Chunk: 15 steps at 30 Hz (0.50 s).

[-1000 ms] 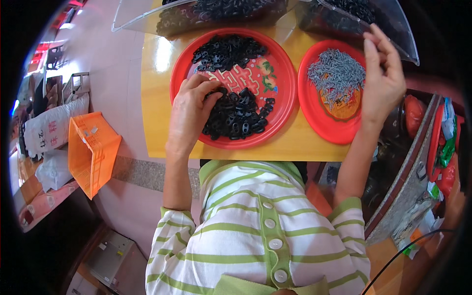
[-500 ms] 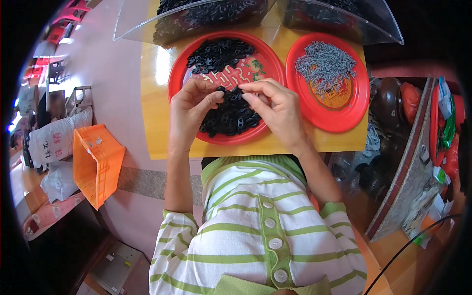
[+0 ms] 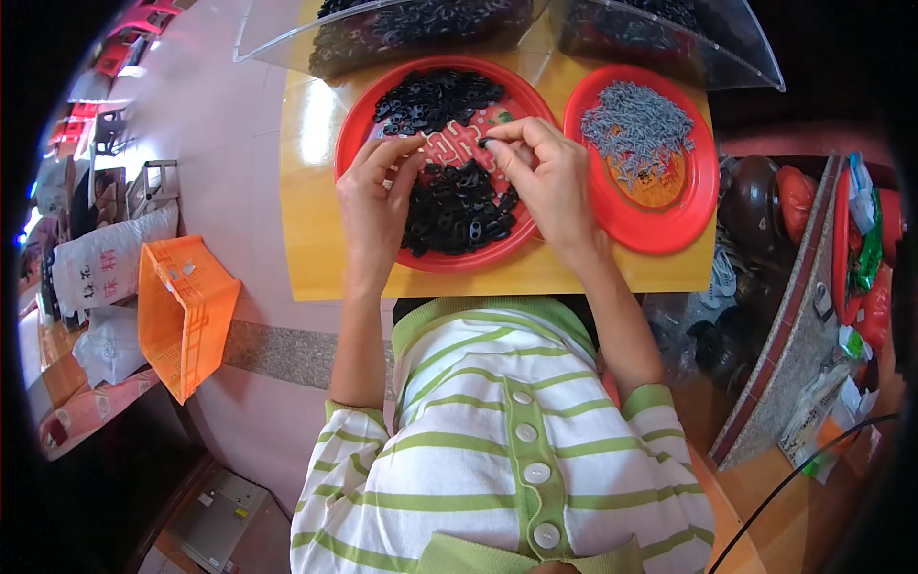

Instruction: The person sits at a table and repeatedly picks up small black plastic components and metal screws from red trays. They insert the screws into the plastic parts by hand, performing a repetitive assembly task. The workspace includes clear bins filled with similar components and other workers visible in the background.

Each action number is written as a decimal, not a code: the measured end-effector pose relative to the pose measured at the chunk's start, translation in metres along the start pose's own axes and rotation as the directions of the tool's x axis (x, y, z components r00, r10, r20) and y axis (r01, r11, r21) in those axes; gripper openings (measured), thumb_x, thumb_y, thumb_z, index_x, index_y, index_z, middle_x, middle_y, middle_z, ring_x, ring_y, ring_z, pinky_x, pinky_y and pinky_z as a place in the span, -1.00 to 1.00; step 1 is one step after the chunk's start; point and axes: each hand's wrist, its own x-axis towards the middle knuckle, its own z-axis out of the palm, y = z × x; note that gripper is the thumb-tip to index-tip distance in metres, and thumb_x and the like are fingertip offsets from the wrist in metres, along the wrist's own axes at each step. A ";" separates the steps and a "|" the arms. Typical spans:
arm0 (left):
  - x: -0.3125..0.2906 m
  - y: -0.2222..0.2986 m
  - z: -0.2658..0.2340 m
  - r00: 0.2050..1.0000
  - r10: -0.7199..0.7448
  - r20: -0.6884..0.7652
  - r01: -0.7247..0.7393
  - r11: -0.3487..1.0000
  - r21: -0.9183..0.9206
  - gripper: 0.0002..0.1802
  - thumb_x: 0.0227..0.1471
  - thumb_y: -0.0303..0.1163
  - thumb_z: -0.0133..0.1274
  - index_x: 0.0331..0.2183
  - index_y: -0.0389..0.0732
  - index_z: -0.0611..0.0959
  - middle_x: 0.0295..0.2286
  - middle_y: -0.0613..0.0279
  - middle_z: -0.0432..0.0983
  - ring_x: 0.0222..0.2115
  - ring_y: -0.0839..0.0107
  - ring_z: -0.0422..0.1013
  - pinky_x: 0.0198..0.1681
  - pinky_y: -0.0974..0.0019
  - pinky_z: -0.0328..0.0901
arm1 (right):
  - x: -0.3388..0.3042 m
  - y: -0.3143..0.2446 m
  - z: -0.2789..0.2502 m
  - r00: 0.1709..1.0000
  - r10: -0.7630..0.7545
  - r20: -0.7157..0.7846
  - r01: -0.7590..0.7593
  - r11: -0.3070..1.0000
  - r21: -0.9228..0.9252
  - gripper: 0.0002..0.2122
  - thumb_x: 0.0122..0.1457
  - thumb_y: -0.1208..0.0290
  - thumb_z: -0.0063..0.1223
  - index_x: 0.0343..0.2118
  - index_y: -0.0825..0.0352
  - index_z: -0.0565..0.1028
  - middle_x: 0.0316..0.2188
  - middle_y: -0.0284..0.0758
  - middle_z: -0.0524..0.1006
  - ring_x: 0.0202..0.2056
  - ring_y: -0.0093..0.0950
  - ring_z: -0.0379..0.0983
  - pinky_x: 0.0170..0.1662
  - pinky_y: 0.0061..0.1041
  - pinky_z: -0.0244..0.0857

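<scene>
Over a round red plate my two hands are raised, apart from each other. My right hand pinches a small black plastic piece between thumb and fingertips. My left hand has its fingers curved and the thumb a little apart, with nothing visible between them. Below the hands lies a heap of black oval plastic pieces with holes; another heap of such black pieces covers the plate's far side. To the right, a second red plate carries a pile of small grey screws.
Clear plastic bins full of black parts stand at the yellow table's far edge. An orange crate sits on the floor at left, beside a white sack. A brown jar and bags are at right.
My hands have moved apart, the right lifting slightly away with a small black piece, the left opening a little. The view has shifted slightly.
</scene>
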 end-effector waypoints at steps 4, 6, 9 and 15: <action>-0.001 -0.013 -0.004 0.994 0.083 0.070 -0.095 0.977 0.193 -0.83 -0.13 -0.53 0.13 -0.37 -0.26 0.64 -0.44 0.14 0.49 -0.39 0.22 0.41 -0.28 0.27 0.31 | 0.013 0.028 0.005 0.977 -0.209 -0.049 0.194 0.956 -0.220 -0.91 0.03 0.50 0.10 -0.40 0.38 0.50 -0.55 -0.27 0.51 -0.60 -0.47 0.39 -0.51 -0.48 0.23; 0.001 -0.009 0.000 0.984 0.135 0.115 -0.159 0.958 0.239 -0.83 -0.17 -0.53 0.14 -0.39 -0.25 0.64 -0.42 0.14 0.48 -0.34 0.17 0.39 -0.24 0.22 0.29 | 0.015 0.032 0.006 0.976 -0.217 -0.020 0.201 0.931 -0.305 -0.92 0.04 0.49 0.07 -0.40 0.36 0.49 -0.49 -0.25 0.52 -0.52 -0.35 0.42 -0.44 -0.41 0.27; 0.003 -0.012 0.002 0.974 0.168 0.155 -0.211 0.923 0.323 -0.83 -0.20 -0.53 0.15 -0.41 -0.24 0.64 -0.41 0.15 0.48 -0.31 0.16 0.38 -0.22 0.20 0.28 | 0.016 0.031 0.007 0.972 -0.235 0.012 0.220 0.887 -0.406 -0.92 0.04 0.47 0.04 -0.40 0.33 0.48 -0.43 -0.23 0.51 -0.39 -0.25 0.44 -0.35 -0.34 0.31; 0.007 -0.008 0.005 0.966 0.135 0.220 -0.194 0.942 0.274 -0.88 -0.19 -0.54 0.12 -0.44 -0.26 0.62 -0.42 0.17 0.47 -0.33 0.17 0.37 -0.23 0.21 0.27 | -0.011 0.019 -0.018 0.969 -0.233 -0.083 0.202 0.939 -0.277 -0.92 0.03 0.50 0.08 -0.40 0.36 0.49 -0.46 -0.24 0.47 -0.44 -0.28 0.43 -0.39 -0.38 0.29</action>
